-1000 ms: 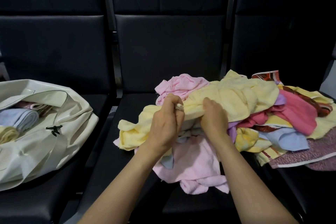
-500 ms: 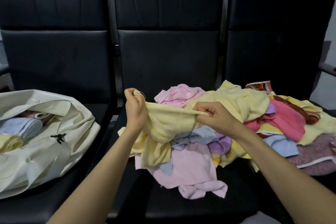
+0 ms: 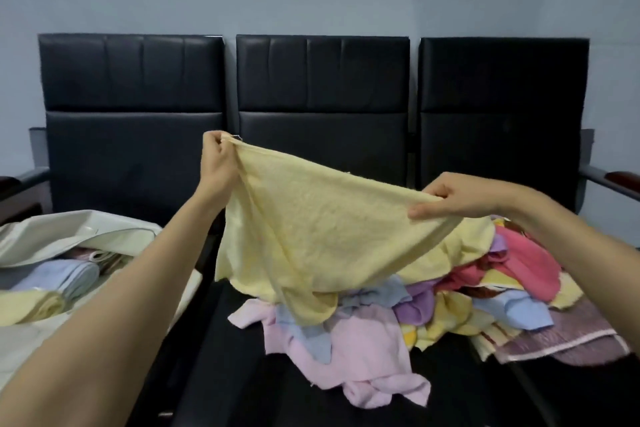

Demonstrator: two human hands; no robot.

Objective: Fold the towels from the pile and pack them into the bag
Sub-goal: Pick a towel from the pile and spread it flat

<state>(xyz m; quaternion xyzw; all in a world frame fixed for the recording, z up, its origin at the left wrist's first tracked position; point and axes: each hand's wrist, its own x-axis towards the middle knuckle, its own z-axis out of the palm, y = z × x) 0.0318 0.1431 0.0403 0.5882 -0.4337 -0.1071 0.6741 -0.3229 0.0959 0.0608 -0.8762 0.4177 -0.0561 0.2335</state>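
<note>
- Held up above the pile [image 3: 491,291]: yellow towel [image 3: 311,229], top edge stretched sideways, sloping down rightward.
- Pinching its ends: left hand [image 3: 216,159] higher, right hand [image 3: 450,199] lower.
- Left of the pile, nearer left hand: bag [image 3: 69,236].

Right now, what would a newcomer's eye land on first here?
The pale yellow towel is stretched in mid-air at centre, its top edge pinched by the left hand and the right hand. Below it to the right, a bright pile of towels spills over the black chairs. At far left sits the open cream bag, with folded towels inside.
</note>
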